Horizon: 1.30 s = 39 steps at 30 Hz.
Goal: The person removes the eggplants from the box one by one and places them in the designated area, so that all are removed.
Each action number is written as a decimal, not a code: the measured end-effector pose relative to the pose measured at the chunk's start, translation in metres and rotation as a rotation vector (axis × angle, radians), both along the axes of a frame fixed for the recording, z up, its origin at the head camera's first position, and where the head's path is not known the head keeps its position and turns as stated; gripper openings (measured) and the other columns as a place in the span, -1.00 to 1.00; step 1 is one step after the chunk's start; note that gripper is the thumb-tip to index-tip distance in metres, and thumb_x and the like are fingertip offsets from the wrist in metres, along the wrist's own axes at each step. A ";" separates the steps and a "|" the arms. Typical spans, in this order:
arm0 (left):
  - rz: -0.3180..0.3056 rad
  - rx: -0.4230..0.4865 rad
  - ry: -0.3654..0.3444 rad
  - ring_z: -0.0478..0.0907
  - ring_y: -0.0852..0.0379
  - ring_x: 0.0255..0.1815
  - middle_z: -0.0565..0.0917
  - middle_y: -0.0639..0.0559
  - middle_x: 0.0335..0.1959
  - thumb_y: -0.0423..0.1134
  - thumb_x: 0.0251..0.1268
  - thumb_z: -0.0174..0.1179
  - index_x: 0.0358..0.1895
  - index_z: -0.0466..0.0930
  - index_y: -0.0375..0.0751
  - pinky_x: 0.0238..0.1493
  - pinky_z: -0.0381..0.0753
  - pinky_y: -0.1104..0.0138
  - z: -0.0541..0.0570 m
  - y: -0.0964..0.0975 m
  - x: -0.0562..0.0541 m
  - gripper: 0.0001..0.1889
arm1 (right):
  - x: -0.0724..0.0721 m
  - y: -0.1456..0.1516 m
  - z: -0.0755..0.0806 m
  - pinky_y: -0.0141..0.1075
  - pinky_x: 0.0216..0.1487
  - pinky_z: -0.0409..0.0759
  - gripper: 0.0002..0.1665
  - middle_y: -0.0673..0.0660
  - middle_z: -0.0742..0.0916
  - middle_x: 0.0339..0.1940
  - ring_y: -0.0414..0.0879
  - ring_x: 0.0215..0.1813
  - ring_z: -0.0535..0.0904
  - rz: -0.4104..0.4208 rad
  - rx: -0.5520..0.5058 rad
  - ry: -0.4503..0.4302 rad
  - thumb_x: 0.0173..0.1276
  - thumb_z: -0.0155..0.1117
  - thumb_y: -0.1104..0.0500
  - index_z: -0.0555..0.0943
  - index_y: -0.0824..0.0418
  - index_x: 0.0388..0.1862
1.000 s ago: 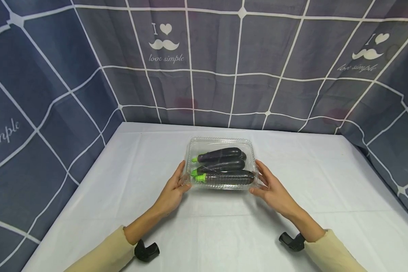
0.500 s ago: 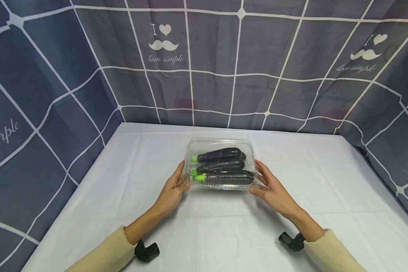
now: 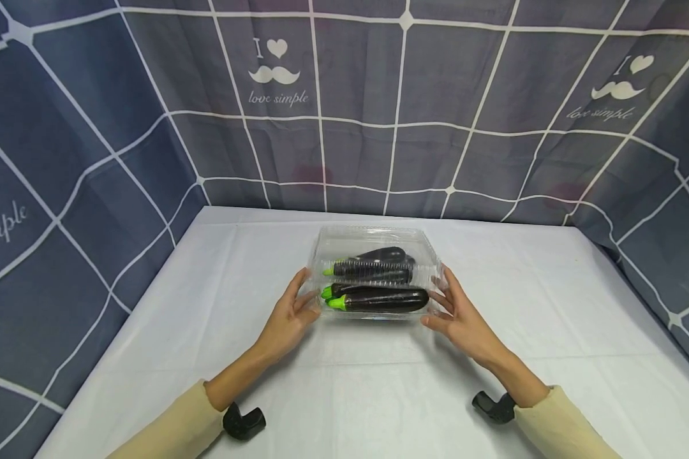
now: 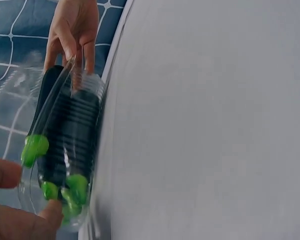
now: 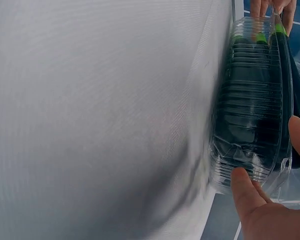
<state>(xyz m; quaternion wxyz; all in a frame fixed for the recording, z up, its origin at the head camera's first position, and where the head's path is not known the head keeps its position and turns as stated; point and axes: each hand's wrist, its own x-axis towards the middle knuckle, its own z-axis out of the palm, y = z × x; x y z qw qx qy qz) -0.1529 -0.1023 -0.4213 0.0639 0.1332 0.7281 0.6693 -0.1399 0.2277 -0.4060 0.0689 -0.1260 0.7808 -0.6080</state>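
Curtain [image 3: 356,159]: hung behind the clear box [image 3: 373,316], which is rested on the white-covered table [image 3: 373,395].
Left hand [image 3: 284,322]: clamped loosely round the box's front left corner.
Lid [image 3: 373,237]: lifted at the box's front; could be dropped back if either hold were slackened, or bent if raised unevenly.
Eggplants [image 3: 387,299]: several, green stems [image 3: 337,303] pointed left, held inside the box; could be rolled out if it were tipped.
Right hand [image 3: 462,325]: clamped likewise at the box's front right corner, apart from the left.
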 end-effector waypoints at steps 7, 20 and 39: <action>-0.042 0.005 0.024 0.23 -0.27 0.43 -0.06 -0.13 0.58 -0.55 0.29 0.14 0.56 -0.06 -0.23 0.27 0.47 0.06 0.000 -0.008 -0.007 -0.18 | -0.001 0.000 -0.001 0.06 0.42 0.23 0.17 0.36 0.02 0.58 0.30 0.53 0.06 0.016 -0.006 0.015 0.32 0.30 0.40 -0.27 0.11 0.63; -0.096 -0.067 0.108 0.21 -0.27 0.43 -0.04 -0.04 0.60 -0.55 0.21 0.25 0.41 0.26 -0.40 0.34 0.35 -0.05 0.000 -0.015 -0.016 -0.34 | -0.001 -0.001 0.000 0.13 0.44 0.17 0.09 0.32 -0.01 0.59 0.26 0.53 0.08 0.027 0.014 0.015 0.34 0.28 0.40 -0.17 0.16 0.63; -0.255 -0.134 0.106 0.13 -0.36 0.45 -0.08 -0.11 0.59 -0.34 0.21 0.40 0.36 0.33 -0.36 0.35 0.32 -0.09 -0.003 -0.025 -0.039 -0.34 | -0.002 -0.001 0.007 0.05 0.36 0.35 0.02 0.22 0.02 0.61 0.24 0.48 0.20 0.016 0.056 -0.005 0.34 0.29 0.39 -0.07 0.19 0.61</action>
